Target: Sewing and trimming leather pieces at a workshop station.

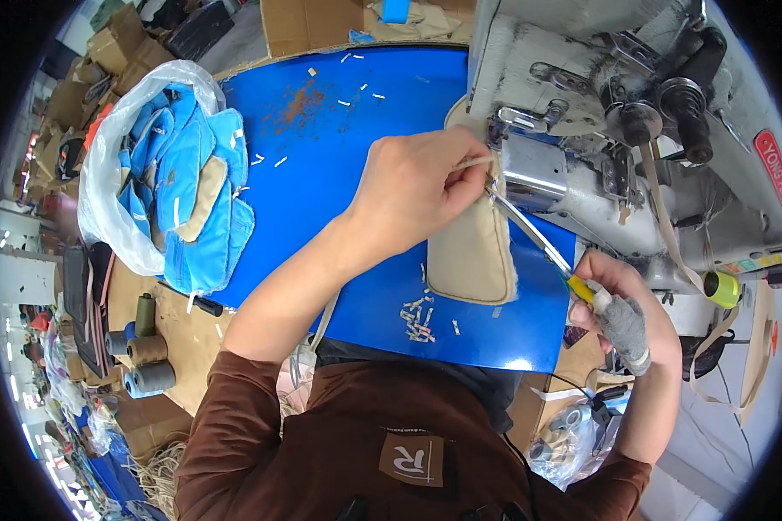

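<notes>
A beige, rounded fabric piece (467, 260) with a stitched edge lies on the blue tabletop, partly under the sewing machine's metal arm. Above its far part, my left hand (417, 187) is closed in a pinch on a narrow beige strip (472, 162). My right hand (613, 300), with a grey wrap on one finger, grips scissors (537, 234) with long silver blades and yellow at the handle. The blade tips reach up to the strip just beside my left fingertips. Whether they touch it, I cannot tell.
The grey sewing machine (539, 169) rises at the right, with a beige tape (660, 204) hanging from it. Several cut scraps (419, 321) lie near the blue table's (339, 217) front edge. At the left, a plastic bag (104, 187) holds blue pieces; thread spools (148, 349) stand nearer.
</notes>
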A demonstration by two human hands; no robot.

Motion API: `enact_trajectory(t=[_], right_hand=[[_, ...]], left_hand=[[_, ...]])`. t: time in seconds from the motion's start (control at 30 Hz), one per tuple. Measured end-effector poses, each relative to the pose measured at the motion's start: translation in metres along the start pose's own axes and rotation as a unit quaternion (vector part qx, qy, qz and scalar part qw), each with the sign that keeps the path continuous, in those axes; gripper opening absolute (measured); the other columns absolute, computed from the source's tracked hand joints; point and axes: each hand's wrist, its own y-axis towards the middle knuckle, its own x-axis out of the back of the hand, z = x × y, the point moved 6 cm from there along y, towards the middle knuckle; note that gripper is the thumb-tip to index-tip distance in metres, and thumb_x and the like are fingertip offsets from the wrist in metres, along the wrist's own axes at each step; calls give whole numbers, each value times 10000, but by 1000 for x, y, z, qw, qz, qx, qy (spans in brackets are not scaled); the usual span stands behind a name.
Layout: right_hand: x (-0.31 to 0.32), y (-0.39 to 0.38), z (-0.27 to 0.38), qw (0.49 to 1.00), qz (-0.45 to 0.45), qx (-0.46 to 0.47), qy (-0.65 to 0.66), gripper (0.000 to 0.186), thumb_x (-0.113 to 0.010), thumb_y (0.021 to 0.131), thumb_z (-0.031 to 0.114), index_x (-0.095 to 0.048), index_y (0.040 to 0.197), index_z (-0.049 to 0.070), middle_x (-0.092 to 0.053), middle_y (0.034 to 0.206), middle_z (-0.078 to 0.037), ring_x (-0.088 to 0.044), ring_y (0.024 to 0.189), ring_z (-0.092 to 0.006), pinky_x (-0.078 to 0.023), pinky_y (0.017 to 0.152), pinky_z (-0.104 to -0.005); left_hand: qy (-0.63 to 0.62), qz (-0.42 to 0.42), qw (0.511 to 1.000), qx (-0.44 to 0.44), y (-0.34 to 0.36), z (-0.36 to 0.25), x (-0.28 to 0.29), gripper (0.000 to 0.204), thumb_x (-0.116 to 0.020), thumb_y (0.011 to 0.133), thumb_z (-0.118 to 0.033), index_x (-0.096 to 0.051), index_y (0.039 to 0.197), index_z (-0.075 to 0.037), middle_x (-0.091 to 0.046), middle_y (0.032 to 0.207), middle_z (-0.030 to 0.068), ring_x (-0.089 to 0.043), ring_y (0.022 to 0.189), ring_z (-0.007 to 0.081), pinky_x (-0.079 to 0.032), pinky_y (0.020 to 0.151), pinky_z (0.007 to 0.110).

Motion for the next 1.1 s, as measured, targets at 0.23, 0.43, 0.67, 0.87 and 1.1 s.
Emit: enact_trajectory(t=[0.23,0.43,0.67,0.87,1.1], right_hand=[[9,-6,12,999,0,-37,24,443,-851,810,293,-474,865,67,-456,766,45,-432,701,-55,-369,598,-219],[25,3,21,998,-6,-20,-52,460,-859,795,297,-462,868,77,-452,751,47,-428,685,-41,-345,563,-222],[37,18,36,989,2,58,-135,450,-875,767,237,-467,863,73,-445,749,59,-427,698,-29,-347,573,-220],[34,20,38,989,6,42,-143,421,-863,772,213,-476,861,71,-467,755,56,-430,696,-31,-338,574,-224],[32,23,40,989,13,34,-146,442,-869,767,235,-467,854,76,-465,741,51,-423,677,-37,-332,558,-235]], left_hand=[[-7,-42,999,-28,6,12,0,112,-716,858,-56,-668,946,-6,-707,787,115,-654,585,154,-482,531,258],[-60,-96,979,172,-36,-6,-1,421,-817,823,-175,-570,1126,-19,-693,908,96,-670,683,146,-491,576,257],[63,23,987,147,-57,-53,-29,661,-770,796,-140,-422,1338,8,-616,1031,145,-674,701,292,-519,535,358],[107,61,987,102,-63,-61,-12,601,-674,791,-24,-480,1356,34,-578,899,113,-615,596,259,-487,465,339],[96,51,991,82,-62,-64,-11,614,-666,785,-1,-495,1372,46,-571,893,110,-607,606,255,-502,483,334]])
